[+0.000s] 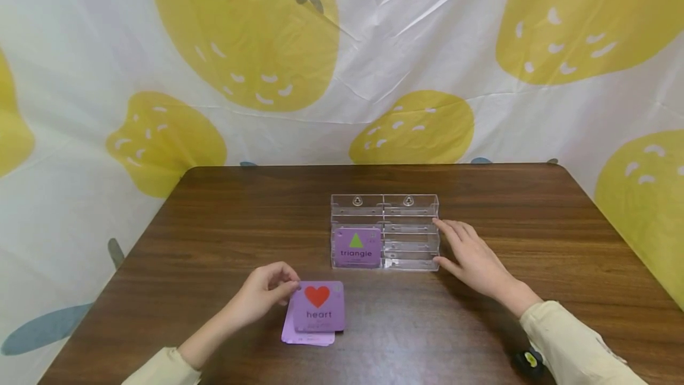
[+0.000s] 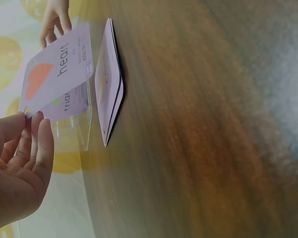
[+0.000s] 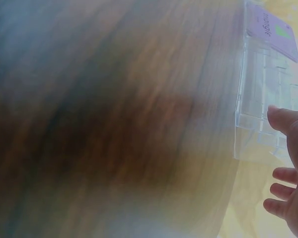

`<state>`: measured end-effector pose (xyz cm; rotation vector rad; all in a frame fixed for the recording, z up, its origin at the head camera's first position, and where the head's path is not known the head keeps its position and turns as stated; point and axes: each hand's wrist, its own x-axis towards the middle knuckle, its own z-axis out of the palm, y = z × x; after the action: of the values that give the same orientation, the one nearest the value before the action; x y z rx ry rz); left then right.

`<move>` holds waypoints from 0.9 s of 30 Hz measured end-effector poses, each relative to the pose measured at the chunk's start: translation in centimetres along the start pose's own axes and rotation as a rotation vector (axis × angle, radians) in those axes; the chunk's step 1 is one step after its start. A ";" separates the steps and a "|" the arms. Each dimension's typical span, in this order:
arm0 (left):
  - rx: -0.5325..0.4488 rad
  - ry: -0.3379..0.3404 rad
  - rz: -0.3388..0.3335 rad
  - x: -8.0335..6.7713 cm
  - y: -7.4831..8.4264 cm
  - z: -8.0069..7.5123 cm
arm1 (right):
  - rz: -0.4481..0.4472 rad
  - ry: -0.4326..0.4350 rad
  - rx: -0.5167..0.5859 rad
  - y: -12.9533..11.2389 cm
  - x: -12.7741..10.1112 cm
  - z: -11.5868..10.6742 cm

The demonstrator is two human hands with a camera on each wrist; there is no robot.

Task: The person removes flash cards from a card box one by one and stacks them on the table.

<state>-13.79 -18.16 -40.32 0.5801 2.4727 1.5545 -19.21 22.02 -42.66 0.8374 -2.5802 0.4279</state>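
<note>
Head view: a person's left hand (image 1: 265, 287) pinches a purple heart card (image 1: 319, 308) by its upper left corner, thumb and fingertip together on it, as the right hand (image 1: 477, 259) reaches the right side of a clear card holder (image 1: 410, 264), its fingers apart and lightly extended. The heart card, printed with a red heart above its name, is raised over a small card pile (image 1: 308, 337) lying on the brown table (image 1: 240, 207), nearer the surface's left edge than its right. The two-column holder stands between the side edges, its back toward the far edge; a purple triangle card (image 1: 357, 248) with a green triangle sits at its lower left, facing the person. In the left wrist view, the pinch falls beside the hole in the heart card's corner, and the card is clear of the pile. The right wrist view shows the right thumb extended at the holder, with other fingers spread below. Cream sleeves (image 1: 577, 340) cover both forearms. A dark object (image 1: 529, 362) with a yellow-green mark lies beside the right sleeve. Beyond the table's far edge hangs a white cloth (image 1: 417, 46) printed with yellow fruit.
</note>
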 end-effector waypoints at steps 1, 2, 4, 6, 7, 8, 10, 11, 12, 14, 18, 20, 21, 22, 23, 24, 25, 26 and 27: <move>-0.006 -0.002 -0.001 -0.1 0.0 0.0 | 0.000 0.002 -0.001 0.0 0.0 0.0; -0.012 -0.001 -0.004 -0.2 -0.1 0.0 | 0.001 0.003 -0.002 0.0 0.0 0.0; -0.021 -0.002 -0.015 -0.3 -0.2 0.0 | 0.003 0.007 -0.003 0.0 0.0 -0.1; -0.034 -0.010 -0.019 -0.4 -0.3 -0.1 | 0.004 0.011 -0.005 -0.1 0.0 -0.1; -0.038 -0.014 -0.022 -0.4 -0.3 -0.2 | 0.005 0.012 -0.004 -0.1 0.0 -0.2; -0.041 -0.018 -0.026 -0.5 -0.4 -0.2 | 0.005 0.012 -0.005 -0.1 0.0 -0.2; -0.050 -0.026 -0.035 -0.5 -0.4 -0.3 | 0.003 0.013 -0.006 -0.1 0.0 -0.3; -0.058 -0.031 -0.038 -0.5 -0.4 -0.4 | 0.003 0.014 -0.006 -0.1 0.0 -0.3; -0.064 -0.034 -0.042 -0.5 -0.5 -0.5 | 0.002 0.015 -0.007 -0.1 0.0 -0.3; -0.080 -0.036 -0.056 -0.5 -0.6 -0.5 | -0.002 0.019 -0.006 -0.2 0.1 -0.3; -0.105 -0.036 -0.081 -0.4 -1.0 -0.7 | -0.005 0.019 -0.001 -0.2 0.0 -0.2; -0.113 -0.033 -0.096 -0.3 -1.3 -0.8 | -0.004 0.015 0.000 -0.2 0.0 -0.2; -0.118 -0.033 -0.105 -0.3 -1.4 -0.8 | -0.003 0.013 0.000 -0.2 0.0 -0.2; -0.125 -0.035 -0.111 -0.3 -1.6 -0.8 | -0.004 0.013 0.000 -0.2 0.0 -0.2; -0.131 -0.038 -0.123 -0.3 -1.8 -0.7 | -0.004 0.013 0.000 -0.2 0.0 -0.3; -0.139 -0.045 -0.135 -0.2 -2.0 -0.7 | -0.005 0.013 -0.001 -0.3 0.0 -0.3; -0.147 -0.053 -0.146 -0.2 -2.2 -0.7 | -0.005 0.015 -0.002 -0.3 0.0 -0.3; -0.152 -0.062 -0.157 -0.2 -2.4 -0.7 | -0.005 0.015 -0.003 -0.3 0.0 -0.3; -0.157 -0.070 -0.167 -0.1 -2.6 -0.6 | -0.004 0.015 -0.003 -0.3 0.0 -0.3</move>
<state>-14.47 -19.70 -42.35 0.3856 2.2583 1.6137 -18.94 21.87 -42.30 0.8352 -2.5648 0.4270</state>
